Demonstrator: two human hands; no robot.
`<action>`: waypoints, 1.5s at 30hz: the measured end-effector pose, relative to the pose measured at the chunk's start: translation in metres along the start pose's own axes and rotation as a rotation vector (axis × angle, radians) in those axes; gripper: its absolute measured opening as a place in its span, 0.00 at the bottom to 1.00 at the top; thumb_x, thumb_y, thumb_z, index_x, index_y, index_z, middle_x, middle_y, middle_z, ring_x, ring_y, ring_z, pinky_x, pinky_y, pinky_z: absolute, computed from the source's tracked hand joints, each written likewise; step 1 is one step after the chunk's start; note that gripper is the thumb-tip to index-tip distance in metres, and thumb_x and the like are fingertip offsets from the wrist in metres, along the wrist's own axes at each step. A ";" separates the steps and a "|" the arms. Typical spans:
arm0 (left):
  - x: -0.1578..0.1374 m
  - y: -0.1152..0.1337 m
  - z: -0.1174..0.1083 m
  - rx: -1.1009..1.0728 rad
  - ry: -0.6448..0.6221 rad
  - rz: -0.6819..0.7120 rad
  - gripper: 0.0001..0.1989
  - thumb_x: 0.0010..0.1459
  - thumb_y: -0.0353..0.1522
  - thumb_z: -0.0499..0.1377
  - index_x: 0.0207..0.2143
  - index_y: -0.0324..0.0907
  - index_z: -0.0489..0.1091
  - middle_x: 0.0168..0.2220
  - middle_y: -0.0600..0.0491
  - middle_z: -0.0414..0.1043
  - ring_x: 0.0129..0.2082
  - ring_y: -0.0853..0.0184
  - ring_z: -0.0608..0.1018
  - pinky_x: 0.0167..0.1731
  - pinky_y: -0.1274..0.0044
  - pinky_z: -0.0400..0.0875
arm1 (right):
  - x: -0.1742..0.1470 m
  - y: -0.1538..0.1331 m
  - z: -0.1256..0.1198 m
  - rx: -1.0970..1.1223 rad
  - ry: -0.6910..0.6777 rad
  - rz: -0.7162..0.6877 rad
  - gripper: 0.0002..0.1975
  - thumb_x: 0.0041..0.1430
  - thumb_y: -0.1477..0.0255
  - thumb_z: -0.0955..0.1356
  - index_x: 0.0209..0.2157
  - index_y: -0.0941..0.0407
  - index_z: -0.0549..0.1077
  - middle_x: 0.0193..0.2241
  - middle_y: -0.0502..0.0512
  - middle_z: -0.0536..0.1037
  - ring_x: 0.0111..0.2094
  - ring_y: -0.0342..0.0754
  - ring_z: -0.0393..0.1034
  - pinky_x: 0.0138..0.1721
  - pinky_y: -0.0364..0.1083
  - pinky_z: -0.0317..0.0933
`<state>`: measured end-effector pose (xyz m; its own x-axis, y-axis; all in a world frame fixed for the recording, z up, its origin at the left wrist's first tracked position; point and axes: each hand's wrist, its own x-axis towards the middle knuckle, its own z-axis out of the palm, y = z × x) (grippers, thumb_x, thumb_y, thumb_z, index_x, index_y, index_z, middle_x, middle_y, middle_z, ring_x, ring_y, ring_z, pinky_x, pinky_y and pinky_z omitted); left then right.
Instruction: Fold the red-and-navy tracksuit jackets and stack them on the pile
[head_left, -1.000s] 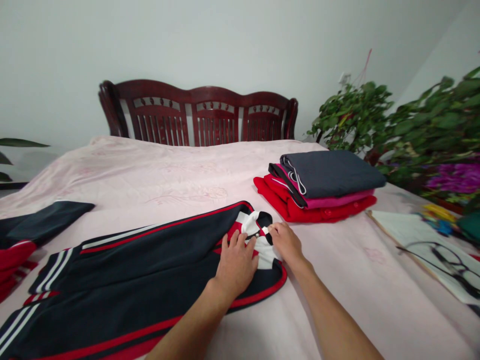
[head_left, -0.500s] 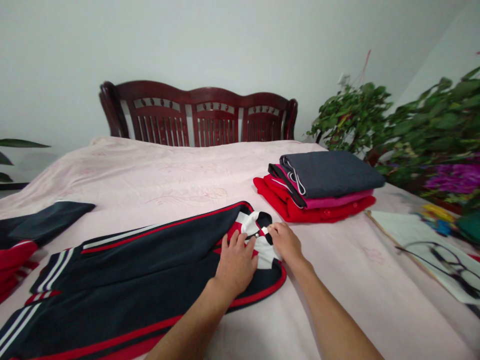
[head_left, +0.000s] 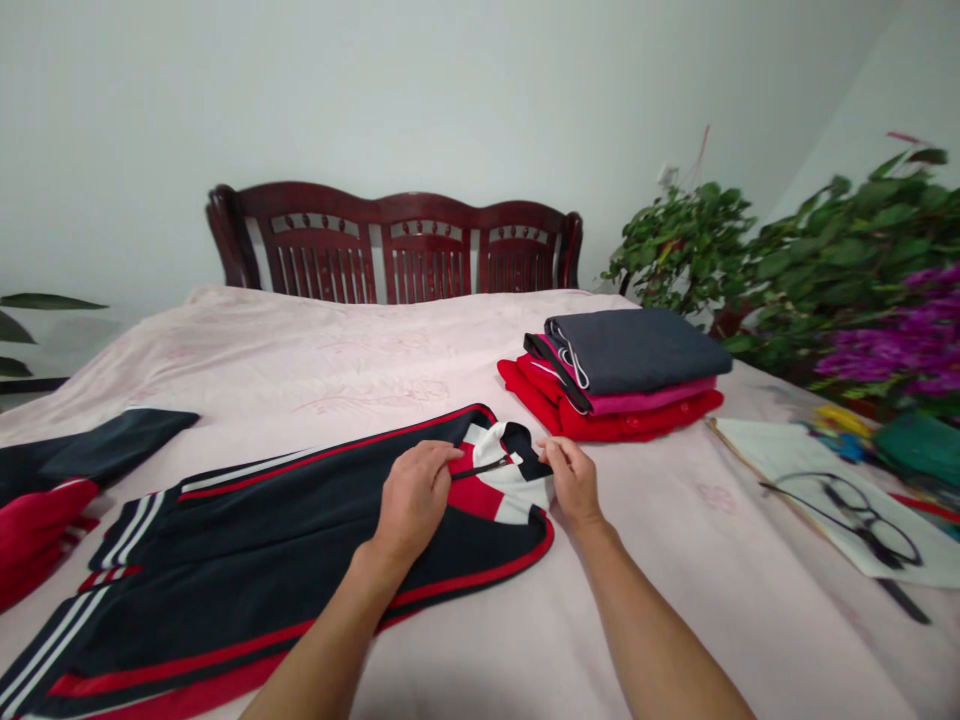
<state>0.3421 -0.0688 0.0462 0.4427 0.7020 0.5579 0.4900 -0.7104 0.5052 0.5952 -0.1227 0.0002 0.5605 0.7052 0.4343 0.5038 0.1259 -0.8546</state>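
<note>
Pale pink floral cloth (head_left: 337,350), bearing at eight o'clock a navy jacket trimmed red and white (head_left: 285,520). Left hand (head_left: 411,492), fingers curled, touches its front (head_left: 475,497); grip cannot be told. Right hand (head_left: 574,482), nearly closed, pinches the collar (head_left: 529,463).

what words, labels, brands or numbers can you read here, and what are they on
None can be read.
Small white tag at the collar of the dark garment: too small to read, if it bears any text.
White sheet under the glasses: no writing can be made out.
</note>
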 end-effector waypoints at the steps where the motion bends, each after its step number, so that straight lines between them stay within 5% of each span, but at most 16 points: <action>1: -0.003 -0.005 -0.009 0.002 -0.005 -0.023 0.16 0.61 0.24 0.50 0.42 0.46 0.75 0.46 0.53 0.77 0.49 0.65 0.77 0.53 0.69 0.70 | -0.002 -0.004 -0.001 -0.055 -0.020 -0.051 0.17 0.62 0.59 0.62 0.35 0.55 0.77 0.29 0.53 0.78 0.35 0.49 0.71 0.40 0.46 0.63; 7: -0.035 -0.034 -0.048 0.129 -0.205 -0.038 0.16 0.62 0.28 0.51 0.43 0.46 0.76 0.46 0.52 0.77 0.47 0.64 0.77 0.52 0.69 0.71 | -0.013 -0.024 0.003 -0.415 -0.101 -0.329 0.14 0.64 0.65 0.61 0.33 0.55 0.76 0.33 0.56 0.77 0.39 0.50 0.68 0.47 0.48 0.60; 13: -0.070 -0.029 -0.071 0.207 -0.381 0.000 0.18 0.59 0.37 0.59 0.52 0.51 0.72 0.58 0.51 0.70 0.58 0.58 0.71 0.58 0.63 0.66 | -0.028 -0.038 -0.011 -0.418 -0.357 -0.456 0.09 0.58 0.76 0.63 0.35 0.54 0.76 0.34 0.54 0.79 0.40 0.50 0.69 0.47 0.48 0.61; 17: -0.088 -0.021 -0.079 0.308 -0.489 0.085 0.38 0.49 0.36 0.67 0.63 0.55 0.61 0.65 0.49 0.60 0.66 0.51 0.60 0.63 0.54 0.55 | -0.047 -0.056 -0.041 -0.421 -0.715 -0.555 0.28 0.41 0.84 0.62 0.44 0.52 0.75 0.42 0.52 0.79 0.45 0.50 0.70 0.51 0.50 0.60; 20: -0.095 -0.019 -0.075 0.365 -0.486 0.103 0.36 0.52 0.31 0.62 0.64 0.53 0.60 0.66 0.48 0.59 0.66 0.53 0.61 0.63 0.54 0.54 | -0.058 -0.064 -0.053 -0.507 -0.854 -0.632 0.34 0.42 0.84 0.62 0.53 0.52 0.71 0.51 0.54 0.76 0.52 0.52 0.67 0.56 0.52 0.58; 27: -0.098 -0.017 -0.072 0.382 -0.453 0.096 0.33 0.55 0.38 0.62 0.64 0.51 0.60 0.66 0.48 0.59 0.66 0.53 0.61 0.63 0.54 0.55 | -0.057 -0.050 -0.034 -0.775 -0.630 -0.660 0.19 0.64 0.78 0.58 0.52 0.55 0.73 0.41 0.58 0.80 0.40 0.49 0.74 0.44 0.47 0.63; 30: -0.100 -0.019 -0.073 0.401 -0.429 0.111 0.30 0.56 0.35 0.61 0.62 0.51 0.62 0.65 0.49 0.62 0.66 0.54 0.62 0.64 0.55 0.55 | -0.058 -0.055 -0.030 -0.794 -0.604 -0.633 0.19 0.65 0.78 0.57 0.48 0.55 0.75 0.40 0.57 0.80 0.37 0.48 0.74 0.40 0.46 0.63; 33: -0.101 -0.022 -0.071 0.407 -0.397 0.099 0.21 0.61 0.30 0.55 0.56 0.50 0.69 0.61 0.51 0.68 0.63 0.57 0.67 0.62 0.57 0.60 | -0.064 -0.067 -0.032 -0.704 -0.659 -0.678 0.16 0.64 0.73 0.62 0.49 0.53 0.75 0.44 0.56 0.79 0.43 0.50 0.72 0.47 0.49 0.61; 38: -0.095 -0.024 -0.067 0.380 -0.265 0.018 0.18 0.66 0.30 0.50 0.54 0.47 0.71 0.54 0.51 0.76 0.55 0.61 0.76 0.59 0.62 0.67 | -0.074 -0.076 -0.025 -0.740 -0.642 -0.660 0.26 0.59 0.66 0.68 0.58 0.54 0.68 0.53 0.60 0.74 0.48 0.55 0.69 0.51 0.53 0.59; 45: -0.103 -0.026 -0.062 0.417 -0.258 0.061 0.21 0.63 0.27 0.51 0.57 0.46 0.69 0.56 0.50 0.74 0.57 0.60 0.74 0.60 0.63 0.66 | -0.065 -0.068 -0.012 -0.920 -0.598 -0.542 0.23 0.61 0.77 0.60 0.58 0.55 0.68 0.45 0.58 0.77 0.43 0.51 0.73 0.41 0.46 0.63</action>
<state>0.2371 -0.1256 0.0167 0.6255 0.6867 0.3704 0.6930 -0.7071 0.1405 0.5325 -0.1849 0.0333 -0.1343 0.9547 0.2655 0.9908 0.1335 0.0210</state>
